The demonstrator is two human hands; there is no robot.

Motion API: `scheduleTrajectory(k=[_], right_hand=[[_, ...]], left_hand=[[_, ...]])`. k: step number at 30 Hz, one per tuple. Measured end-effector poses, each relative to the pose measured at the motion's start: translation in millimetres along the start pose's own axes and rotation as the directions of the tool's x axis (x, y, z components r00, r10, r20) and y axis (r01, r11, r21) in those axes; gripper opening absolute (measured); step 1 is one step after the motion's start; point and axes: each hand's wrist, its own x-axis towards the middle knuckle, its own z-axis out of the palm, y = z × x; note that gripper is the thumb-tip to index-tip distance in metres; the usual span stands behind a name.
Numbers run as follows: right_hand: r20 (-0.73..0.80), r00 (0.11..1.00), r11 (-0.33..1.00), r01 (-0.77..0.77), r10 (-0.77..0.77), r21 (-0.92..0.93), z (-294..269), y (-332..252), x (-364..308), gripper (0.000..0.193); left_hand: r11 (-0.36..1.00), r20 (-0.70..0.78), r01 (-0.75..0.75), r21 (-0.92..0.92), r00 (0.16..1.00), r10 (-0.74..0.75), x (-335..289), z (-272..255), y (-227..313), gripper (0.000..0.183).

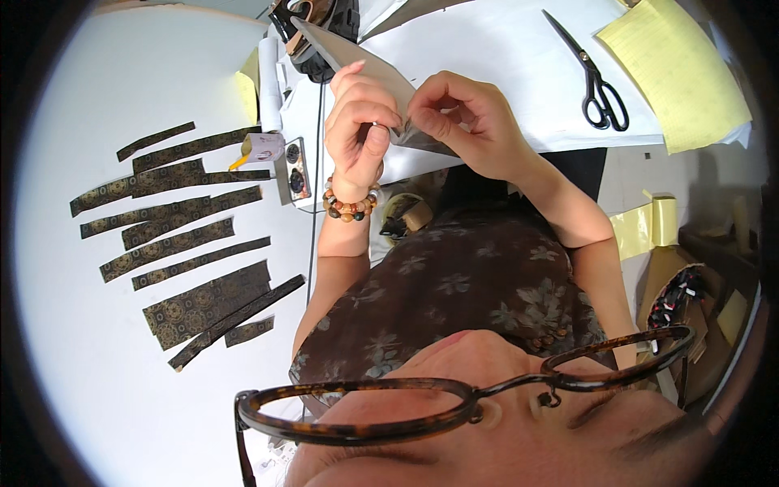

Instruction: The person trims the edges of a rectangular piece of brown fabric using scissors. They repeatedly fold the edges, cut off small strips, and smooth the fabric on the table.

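A piece of grey fabric [345, 49] slants between my hands, over the near edge of the white work surface. My left hand [357, 134], with beaded bracelets at its wrist, is closed on the fabric, thumb against bent fingers. A tiny pale spot shows at its fingertips; what it is I cannot make out. Close beside it, my right hand [471, 122] pinches the fabric between thumb and forefinger, its other fingers curled. The fingertips of both hands almost meet. Black scissors [591, 71] lie on white paper to the right of my right hand.
Dark patterned fabric strips [178, 231] lie on the white table at left. Near them are a small cup [266, 148] and a socket box [294, 172] with a cable. Yellow paper [673, 77] overhangs the right edge. A dark bag-like item [341, 24] is at the back.
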Motion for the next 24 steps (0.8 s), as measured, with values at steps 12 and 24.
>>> scheduleTrajectory(k=[12,24], right_hand=[[0.121,0.977,0.977,0.185,-0.173,-0.102,-1.2,-5.9,17.0,0.015],[0.041,0.999,0.980,0.030,-0.022,-0.194,2.0,-16.9,-4.4,0.018]], left_hand=[[0.997,0.004,0.066,0.027,0.998,-0.066,-2.9,-0.5,-1.2,0.032],[0.992,0.020,0.124,-0.035,0.992,-0.123,-4.0,-4.6,-3.0,0.032]])
